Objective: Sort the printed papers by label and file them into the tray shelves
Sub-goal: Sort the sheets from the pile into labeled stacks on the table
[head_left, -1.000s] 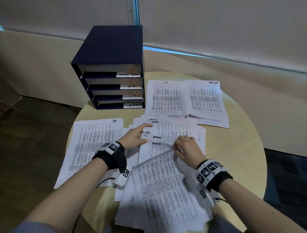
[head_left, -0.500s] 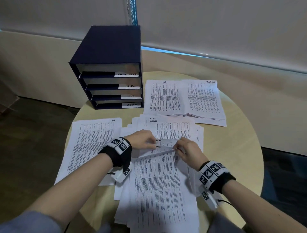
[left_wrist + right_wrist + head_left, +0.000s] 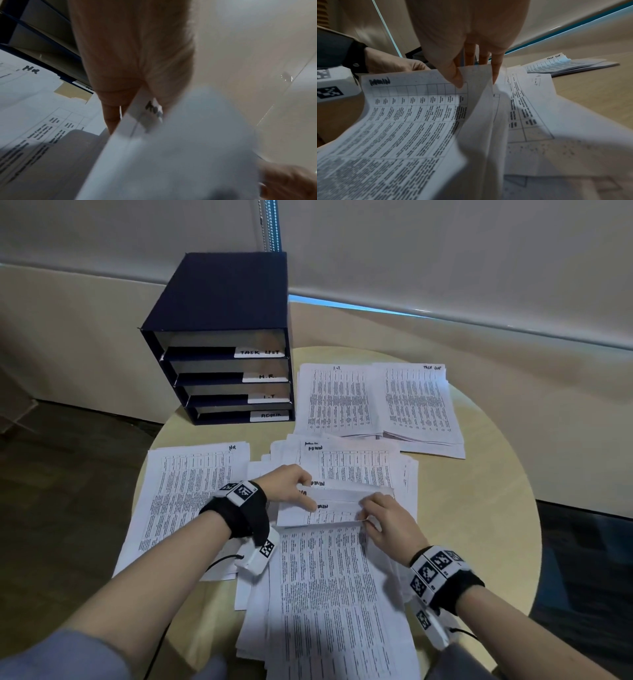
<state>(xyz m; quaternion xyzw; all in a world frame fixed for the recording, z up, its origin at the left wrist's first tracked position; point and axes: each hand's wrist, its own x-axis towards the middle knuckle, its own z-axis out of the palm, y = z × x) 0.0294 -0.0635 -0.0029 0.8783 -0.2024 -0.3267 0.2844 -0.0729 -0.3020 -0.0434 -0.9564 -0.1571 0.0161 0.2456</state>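
On the round table (image 3: pixel 479 508), both hands now pinch lifted ADMIN sheets (image 3: pixel 329 508); left hand (image 3: pixel 287 484) has curled; right hand (image 3: pixel 383 518) unchanged.

The printed rows on the lifted ADMIN sheet (image 3: pixel 339 594) are too small to read from the head view, and its near end is cut off by the bottom edge. The left hand (image 3: pixel 133 56) hides the tray shelves' (image 3: pixel 42 44) labels in the left wrist view, where the sheet's underside is blurred. The right hand's (image 3: pixel 471 33) fingertips sit behind the sheet's top edge.
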